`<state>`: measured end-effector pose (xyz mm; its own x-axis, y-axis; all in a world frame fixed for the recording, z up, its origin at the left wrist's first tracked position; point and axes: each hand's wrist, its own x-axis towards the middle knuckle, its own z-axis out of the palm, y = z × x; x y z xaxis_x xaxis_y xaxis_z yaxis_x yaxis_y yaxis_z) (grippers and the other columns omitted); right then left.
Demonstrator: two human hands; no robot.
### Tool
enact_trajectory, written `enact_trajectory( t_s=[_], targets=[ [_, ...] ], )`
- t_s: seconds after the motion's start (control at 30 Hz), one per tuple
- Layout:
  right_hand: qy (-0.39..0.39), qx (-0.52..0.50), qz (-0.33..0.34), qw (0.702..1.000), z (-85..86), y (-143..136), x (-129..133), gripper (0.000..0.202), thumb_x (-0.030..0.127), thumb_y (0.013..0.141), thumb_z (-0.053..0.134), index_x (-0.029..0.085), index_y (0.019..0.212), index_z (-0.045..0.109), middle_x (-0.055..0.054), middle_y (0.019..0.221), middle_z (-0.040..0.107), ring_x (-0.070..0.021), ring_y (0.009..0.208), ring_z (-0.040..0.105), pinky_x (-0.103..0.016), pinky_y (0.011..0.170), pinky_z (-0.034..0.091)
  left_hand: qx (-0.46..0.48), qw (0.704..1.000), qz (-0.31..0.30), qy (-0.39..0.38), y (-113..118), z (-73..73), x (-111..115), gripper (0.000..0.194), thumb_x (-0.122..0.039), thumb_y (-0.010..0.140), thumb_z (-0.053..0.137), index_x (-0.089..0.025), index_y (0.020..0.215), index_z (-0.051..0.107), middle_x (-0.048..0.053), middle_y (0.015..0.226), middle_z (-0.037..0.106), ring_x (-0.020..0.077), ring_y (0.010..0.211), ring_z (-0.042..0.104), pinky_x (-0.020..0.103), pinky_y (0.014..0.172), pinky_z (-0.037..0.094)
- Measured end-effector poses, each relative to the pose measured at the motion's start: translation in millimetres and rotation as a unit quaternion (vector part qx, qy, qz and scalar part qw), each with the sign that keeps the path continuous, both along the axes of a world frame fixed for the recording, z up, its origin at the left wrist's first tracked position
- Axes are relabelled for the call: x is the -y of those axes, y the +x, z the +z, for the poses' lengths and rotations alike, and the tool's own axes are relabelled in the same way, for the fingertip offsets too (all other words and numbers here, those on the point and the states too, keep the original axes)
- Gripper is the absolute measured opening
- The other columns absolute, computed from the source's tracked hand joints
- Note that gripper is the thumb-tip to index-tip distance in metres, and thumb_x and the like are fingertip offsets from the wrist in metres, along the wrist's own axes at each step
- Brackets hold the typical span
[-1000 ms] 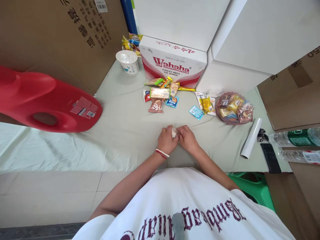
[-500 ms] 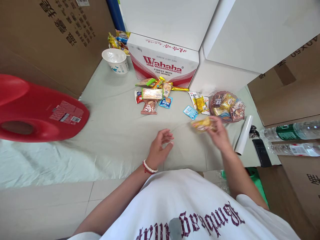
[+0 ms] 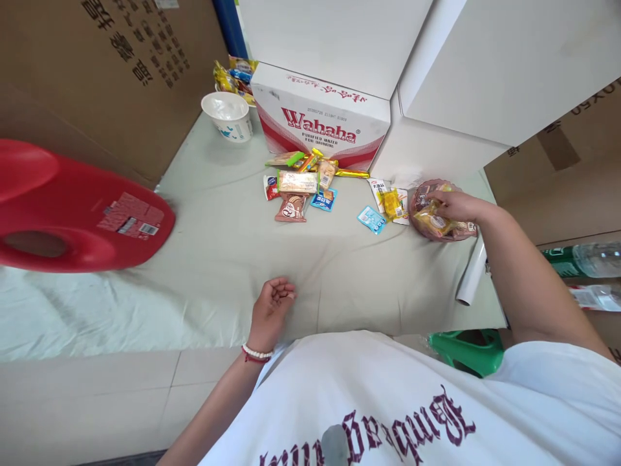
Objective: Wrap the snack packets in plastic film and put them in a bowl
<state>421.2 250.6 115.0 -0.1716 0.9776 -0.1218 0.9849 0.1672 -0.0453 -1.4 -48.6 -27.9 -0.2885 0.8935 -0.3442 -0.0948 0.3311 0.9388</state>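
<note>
My right hand is over the pinkish clear bowl on the right, its fingers closed on a yellow snack packet that lies on the other wrapped snacks there. A brown packet shows under the wrist. Near the front edge of the table, my left hand is empty, with its fingers loosely curled. Left of the bowl lie a yellow packet and a light blue packet. A pile of snacks sits in the middle, among them a long biscuit pack and a brown packet marked Q.
A Wahaha carton stands behind the pile. To its left is a white paper tub, with more snacks behind. A large red jug takes up the left side. A white roll lies at the right edge.
My right hand has carried the yellow snack packet right, from above the table to the bowl. My left hand has drawn back left and towards my body.
</note>
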Motion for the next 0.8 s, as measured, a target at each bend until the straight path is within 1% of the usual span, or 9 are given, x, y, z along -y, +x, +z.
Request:
enact_trajectory(
  t_s=[0.03, 0.1, 0.2, 0.33, 0.43, 0.5, 0.6, 0.7, 0.8],
  targets=[
    [-0.038, -0.013, 0.002, 0.999, -4.7, -2.5, -0.6, 0.04, 0.007, 0.073, 0.068, 0.015, 0.111, 0.073, -0.008, 0.093, 0.073, -0.0159, 0.072, 0.054, -0.028, 0.069, 0.039, -0.005, 1.0, 0.003, 0.0, 0.9, -0.7, -0.5, 0.044, -0.039, 0.077, 0.071, -0.019, 0.113, 0.056, 0.005, 0.101, 0.068, 0.0186, 0.091, 0.068, 0.038, 0.088, 0.056],
    [-0.033, -0.028, 0.002, 0.999, -12.8, -3.6, 2.2, 0.035, 0.012, 0.075, 0.068, 0.014, 0.111, 0.07, -0.01, 0.099, 0.07, -0.0193, 0.078, 0.054, -0.03, 0.072, 0.039, -0.017, 1.0, 0.006, 0.003, 2.9, -2.0, -1.7, 0.044, -0.04, 0.076, 0.071, -0.019, 0.112, 0.056, 0.006, 0.1, 0.068, 0.0188, 0.092, 0.068, 0.038, 0.088, 0.056],
    [0.075, -0.022, -0.005, 0.997, -25.3, 0.0, 15.5, 0.018, 0.017, 0.083, 0.06, 0.015, 0.098, 0.07, -0.012, 0.102, 0.066, -0.0233, 0.087, 0.054, -0.033, 0.077, 0.04, -0.038, 0.999, 0.0, 0.004, 5.3, -3.2, -3.0, 0.043, -0.04, 0.075, 0.07, -0.02, 0.11, 0.056, 0.005, 0.098, 0.068, 0.0184, 0.09, 0.068, 0.037, 0.087, 0.057],
    [0.132, 0.018, -0.045, 0.99, -41.6, 2.4, 38.9, 0.026, 0.024, 0.095, 0.047, 0.015, 0.102, 0.07, -0.015, 0.105, 0.065, -0.0277, 0.097, 0.052, -0.038, 0.084, 0.04, -0.06, 0.998, -0.012, 0.001, 6.2, -3.5, -3.3, 0.04, -0.04, 0.077, 0.067, -0.02, 0.11, 0.057, 0.004, 0.097, 0.068, 0.0177, 0.085, 0.069, 0.037, 0.084, 0.057],
    [0.188, 0.039, -0.084, 0.978, -50.1, 1.7, 46.8, 0.03, 0.032, 0.098, 0.046, 0.017, 0.1, 0.072, -0.016, 0.109, 0.064, -0.0322, 0.11, 0.047, -0.044, 0.091, 0.038, -0.068, 0.998, -0.016, 0.0, 6.5, -4.5, -3.2, 0.039, -0.04, 0.077, 0.066, -0.02, 0.109, 0.057, 0.004, 0.096, 0.068, 0.0181, 0.084, 0.069, 0.036, 0.081, 0.058],
    [0.199, 0.038, -0.113, 0.973, -54.9, 0.5, 45.5, 0.029, 0.032, 0.098, 0.048, 0.017, 0.1, 0.072, -0.016, 0.109, 0.064, -0.0323, 0.109, 0.048, -0.044, 0.09, 0.039, -0.075, 0.997, -0.015, 0.003, 6.9, -5.8, -2.7, 0.038, -0.04, 0.078, 0.066, -0.02, 0.109, 0.058, 0.004, 0.096, 0.068, 0.0184, 0.084, 0.069, 0.036, 0.08, 0.058],
    [0.168, 0.046, -0.133, 0.976, -61.0, -1.7, 41.7, 0.03, 0.023, 0.097, 0.043, 0.014, 0.103, 0.072, -0.015, 0.103, 0.064, -0.0273, 0.095, 0.054, -0.037, 0.082, 0.04, -0.098, 0.995, -0.017, 0.009, 8.1, -7.9, -1.2, 0.036, -0.04, 0.079, 0.064, -0.02, 0.109, 0.059, 0.005, 0.096, 0.069, 0.019, 0.085, 0.069, 0.036, 0.08, 0.058],
    [0.15, 0.087, -0.09, 0.981, -57.9, -1.8, 44.5, 0.033, 0.015, 0.095, 0.041, 0.012, 0.109, 0.071, -0.016, 0.103, 0.065, -0.0255, 0.091, 0.056, -0.034, 0.079, 0.04, -0.123, 0.992, -0.022, 0.015, 9.3, -9.2, 1.1, 0.034, -0.039, 0.081, 0.063, -0.02, 0.109, 0.06, 0.005, 0.097, 0.069, 0.0198, 0.087, 0.069, 0.037, 0.082, 0.057],
    [0.107, 0.126, -0.073, 0.983, -37.7, -1.5, 49.5, 0.031, 0.014, 0.092, 0.047, 0.01, 0.112, 0.071, -0.02, 0.103, 0.066, -0.0255, 0.09, 0.057, -0.035, 0.075, 0.037, -0.114, 0.993, -0.009, 0.025, 9.9, -9.8, 3.1, 0.033, -0.04, 0.082, 0.063, -0.02, 0.109, 0.061, 0.005, 0.097, 0.069, 0.0194, 0.086, 0.069, 0.037, 0.083, 0.057]
  ],
)
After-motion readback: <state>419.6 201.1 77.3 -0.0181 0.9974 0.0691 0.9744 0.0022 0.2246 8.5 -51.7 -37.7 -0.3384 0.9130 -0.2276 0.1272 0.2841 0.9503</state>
